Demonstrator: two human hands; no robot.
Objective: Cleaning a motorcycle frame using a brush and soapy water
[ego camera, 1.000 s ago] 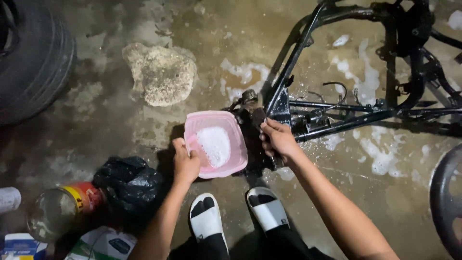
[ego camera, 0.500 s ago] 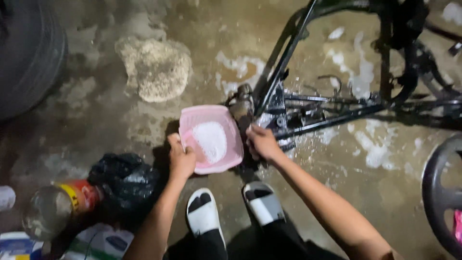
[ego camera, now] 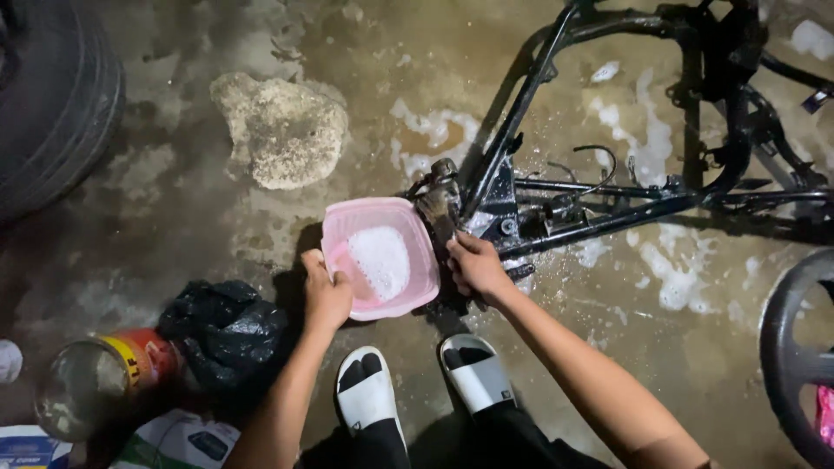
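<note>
Centre frame, the left hand (ego camera: 326, 295) is pinching the rim of the pink tub (ego camera: 380, 258) of suds; it looks light, flexible and slippery. The right hand (ego camera: 476, 265), fingers closed, is gripping a brush (ego camera: 434, 211) against the black frame (ego camera: 608, 187).

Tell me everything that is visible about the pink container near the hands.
The pink container is a shallow, roughly square tub with rounded corners and a raised rim; it looks like thin plastic. It holds white foam, heaped mostly toward its right half. It sits low over the wet concrete floor, slightly tilted. The left hand grips its near left rim. The right hand is just beside its right edge, holding a brush against the black metal frame.
</note>
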